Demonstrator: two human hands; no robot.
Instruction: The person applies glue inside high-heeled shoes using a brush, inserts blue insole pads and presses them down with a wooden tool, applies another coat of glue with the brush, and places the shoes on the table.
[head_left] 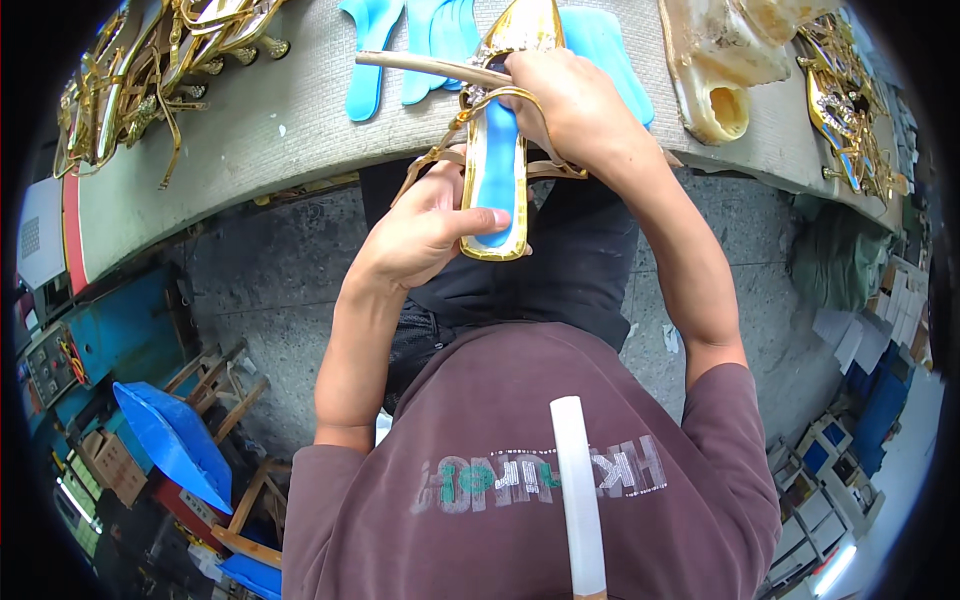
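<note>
A gold strappy sandal (531, 28) lies toe-away over the near edge of the workbench, with sparkling decoration across its front. A blue insole (494, 185) lies along its footbed. My left hand (425, 228) is closed around the heel end, thumb pressed on the insole near the back. Over the front half, my right hand (570, 105) is closed on a thin wooden stick (425, 65), whose free end points left. Its fingertips reach into the sandal under the straps and are partly hidden. Gold straps (432, 160) hang loose on both sides of the sandal.
Several blue insoles (370, 75) and a blue stack (610, 60) lie on the workbench (300, 120). Gold sandals (150, 75) pile at the left, more sandals (850, 100) at the right. A yellowed plastic container (725, 75) stands nearby. A white cigarette-like stick (578, 490) crosses the view below.
</note>
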